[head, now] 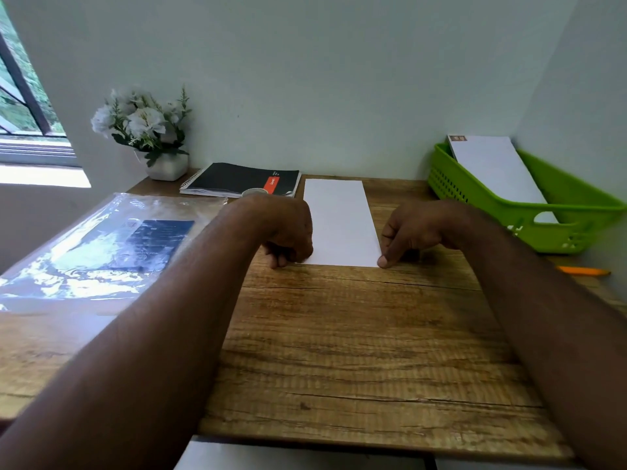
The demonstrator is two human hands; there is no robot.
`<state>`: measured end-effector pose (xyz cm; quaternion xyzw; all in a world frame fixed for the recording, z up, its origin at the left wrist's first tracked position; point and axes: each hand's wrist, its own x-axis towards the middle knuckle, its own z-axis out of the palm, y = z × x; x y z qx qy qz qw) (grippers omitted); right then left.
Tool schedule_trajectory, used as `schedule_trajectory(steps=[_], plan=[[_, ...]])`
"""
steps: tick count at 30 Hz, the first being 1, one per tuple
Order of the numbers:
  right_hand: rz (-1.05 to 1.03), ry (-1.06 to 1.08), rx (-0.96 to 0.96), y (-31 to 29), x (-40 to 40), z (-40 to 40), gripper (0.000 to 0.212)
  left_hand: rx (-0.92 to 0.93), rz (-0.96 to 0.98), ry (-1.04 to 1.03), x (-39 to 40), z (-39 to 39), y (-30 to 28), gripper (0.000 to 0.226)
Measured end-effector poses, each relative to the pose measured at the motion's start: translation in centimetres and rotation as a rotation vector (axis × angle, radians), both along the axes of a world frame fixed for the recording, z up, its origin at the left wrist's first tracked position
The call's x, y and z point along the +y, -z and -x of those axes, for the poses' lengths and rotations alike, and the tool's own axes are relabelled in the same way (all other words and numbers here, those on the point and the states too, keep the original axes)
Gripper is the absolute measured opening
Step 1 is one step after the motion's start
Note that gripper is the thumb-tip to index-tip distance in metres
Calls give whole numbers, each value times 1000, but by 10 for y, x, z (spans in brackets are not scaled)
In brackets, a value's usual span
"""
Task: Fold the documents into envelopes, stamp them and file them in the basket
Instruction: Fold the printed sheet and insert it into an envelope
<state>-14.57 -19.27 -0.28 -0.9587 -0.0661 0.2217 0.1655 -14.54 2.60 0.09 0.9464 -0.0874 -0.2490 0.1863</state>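
A white folded sheet of paper [339, 222] lies lengthwise on the wooden desk [356, 334]. My left hand [288, 232] is curled with its fingertips pressing the sheet's near left corner. At the near right corner, my right hand [410, 232] presses down with its thumb and fingers. A green plastic basket [576, 212] stands at the right against the wall, and a white envelope [495, 167] with a stamp mark on its far corner leans inside it.
A clear plastic sleeve with printed papers [101, 245] covers the desk's left side. A black spiral notebook [241, 179] lies at the back, a round silvery object [254, 191] in front of it. White flowers in a pot [149, 130] stand back left. An orange pencil [582, 271] lies right.
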Motion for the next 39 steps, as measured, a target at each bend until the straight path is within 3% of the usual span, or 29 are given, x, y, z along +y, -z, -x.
schedule_trajectory(steps=[3,6,11,14,19,28,33,39], plan=[[-27,-31,13,1,-3,2,20,-167,-60,104,-2,4,4,6],[-81,-87,-7,3,-8,5,22,-347,37,197,0,10,10,10],[-291,-181,-242,8,1,8,12,-393,198,254,-20,15,20,8],[-249,-319,-361,8,12,13,4,-419,231,241,-26,16,23,11],[-285,-340,-277,11,15,13,8,-374,174,188,-26,16,15,17],[-229,-270,-136,7,-13,-1,8,-298,77,-9,1,15,3,6],[-282,-230,-146,7,-15,3,6,-358,-30,70,-2,17,5,8],[-236,-242,-147,7,-11,4,16,-443,78,203,-22,28,10,16]])
